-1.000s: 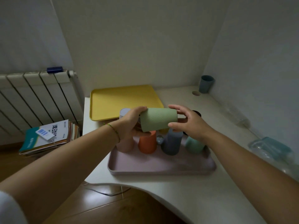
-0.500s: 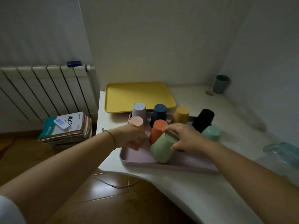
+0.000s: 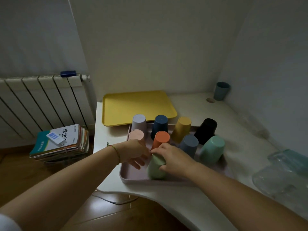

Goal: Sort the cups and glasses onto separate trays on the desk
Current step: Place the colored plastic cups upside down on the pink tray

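Observation:
A pink tray (image 3: 133, 178) at the desk's front holds several upside-down plastic cups, among them an orange cup (image 3: 161, 139), a dark blue cup (image 3: 160, 125) and a black cup (image 3: 206, 130). My right hand (image 3: 173, 157) grips a light green cup (image 3: 155, 169) from above; the cup stands upside down in the tray's front left part. My left hand (image 3: 135, 152) hovers beside that cup over the tray, fingers relaxed, holding nothing. Behind the pink tray lies a yellow tray (image 3: 133, 107) with nothing on it. Clear glasses (image 3: 283, 174) stand at the desk's right edge.
A grey-blue cup (image 3: 221, 90) stands in the far right corner near a cable hole (image 3: 210, 100). Left of the desk are a radiator (image 3: 41, 104) and a stack of books (image 3: 61, 144) on the floor. A cable (image 3: 115, 200) lies under the desk's front edge.
The green cup went from held sideways in both hands above the tray to upside down on the tray's front left. My left hand let go; my right hand still holds it.

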